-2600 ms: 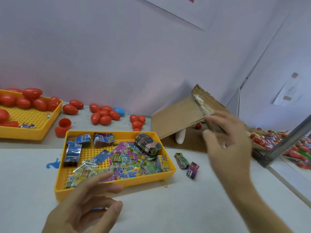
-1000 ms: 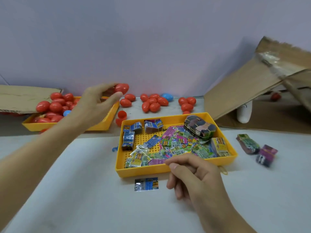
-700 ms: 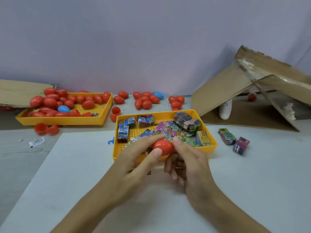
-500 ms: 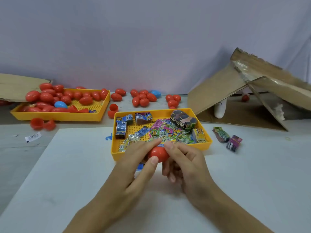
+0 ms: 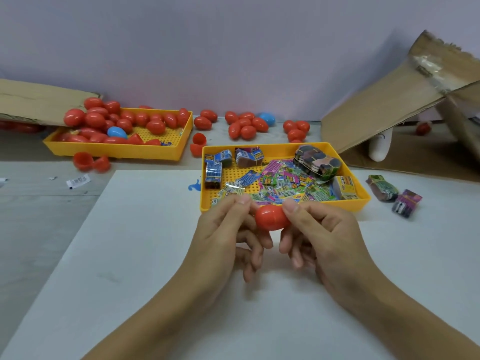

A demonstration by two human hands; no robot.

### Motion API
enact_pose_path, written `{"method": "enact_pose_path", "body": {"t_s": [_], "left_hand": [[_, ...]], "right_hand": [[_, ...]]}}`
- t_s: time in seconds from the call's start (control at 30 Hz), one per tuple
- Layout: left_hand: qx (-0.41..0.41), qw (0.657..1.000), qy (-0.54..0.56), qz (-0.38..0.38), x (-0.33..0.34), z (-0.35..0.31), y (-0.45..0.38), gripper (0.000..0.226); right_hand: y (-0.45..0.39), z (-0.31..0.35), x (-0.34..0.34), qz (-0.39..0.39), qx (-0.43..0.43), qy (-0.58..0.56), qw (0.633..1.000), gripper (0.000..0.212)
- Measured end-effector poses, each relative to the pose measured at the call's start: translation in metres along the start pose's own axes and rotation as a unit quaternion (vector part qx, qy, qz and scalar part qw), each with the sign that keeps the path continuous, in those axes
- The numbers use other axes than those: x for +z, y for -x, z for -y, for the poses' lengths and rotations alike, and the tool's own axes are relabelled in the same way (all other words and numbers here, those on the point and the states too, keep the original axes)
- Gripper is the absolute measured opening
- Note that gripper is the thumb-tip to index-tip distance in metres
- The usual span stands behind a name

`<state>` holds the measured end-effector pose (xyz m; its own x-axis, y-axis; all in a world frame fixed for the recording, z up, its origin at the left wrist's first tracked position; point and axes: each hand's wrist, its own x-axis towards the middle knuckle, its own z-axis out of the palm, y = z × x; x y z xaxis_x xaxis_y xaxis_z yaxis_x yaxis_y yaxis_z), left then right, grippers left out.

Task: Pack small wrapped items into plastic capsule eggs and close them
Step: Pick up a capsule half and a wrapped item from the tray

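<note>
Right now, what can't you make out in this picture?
Head view only:
- Red egg: its contents, and its ends, covered by the left hand and right hand.
- Wrapped items: print too small to read.
- Cardboard box: cut off by the right edge.

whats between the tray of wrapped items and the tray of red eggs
In the head view, an opened red capsule, its halves apart, lies on the table between the tray of wrapped items and the tray of red eggs.
</note>
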<state>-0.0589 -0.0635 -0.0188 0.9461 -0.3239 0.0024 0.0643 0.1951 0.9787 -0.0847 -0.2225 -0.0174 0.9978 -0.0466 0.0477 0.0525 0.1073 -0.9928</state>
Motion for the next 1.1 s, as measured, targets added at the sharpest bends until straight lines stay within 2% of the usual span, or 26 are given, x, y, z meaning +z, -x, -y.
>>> {"method": "enact_pose_path", "body": {"t_s": [0.1,0.27,0.4,0.53,0.7,0.77,0.87,1.03,1.1], "left_hand": [[0.015,1.0,0.001,-0.019,0.001,-0.001,0.001,0.033],[0.028,0.999,0.016,-0.029,0.003,-0.001,0.003,0.021],[0.034,0.999,0.035,-0.012,0.0,0.0,0.003,0.011],[0.013,0.999,0.047,-0.019,-0.001,-0.002,0.004,0.027],[0.042,0.996,-0.052,-0.053,0.001,-0.003,0.006,0.054],[0.043,0.996,-0.056,-0.049,0.002,-0.004,0.008,0.044],[0.067,0.996,-0.054,-0.039,0.002,-0.005,0.009,0.014],[0.13,0.987,-0.086,-0.025,-0.001,-0.002,0.009,0.033],[0.145,0.982,-0.119,-0.007,-0.002,-0.002,0.009,0.033]], "right_hand": [[0.0,0.0,0.0,0.007,-0.007,0.003,1.0,0.04],[0.001,0.001,0.0,0.023,-0.023,-0.006,0.999,0.025],[0.003,0.003,-0.001,0.02,-0.034,-0.02,0.999,0.028],[0.006,0.004,0.0,0.011,-0.065,-0.005,0.998,0.027],[0.011,-0.001,0.004,0.007,-0.125,0.058,0.99,0.034],[0.012,-0.003,0.004,0.001,-0.136,0.068,0.988,0.035],[0.013,-0.003,0.003,0.013,-0.145,0.048,0.988,0.031],[0.012,0.002,0.0,-0.037,-0.046,-0.02,0.998,0.017],[0.01,0.004,0.0,-0.037,-0.016,-0.008,0.999,0.026]]}}
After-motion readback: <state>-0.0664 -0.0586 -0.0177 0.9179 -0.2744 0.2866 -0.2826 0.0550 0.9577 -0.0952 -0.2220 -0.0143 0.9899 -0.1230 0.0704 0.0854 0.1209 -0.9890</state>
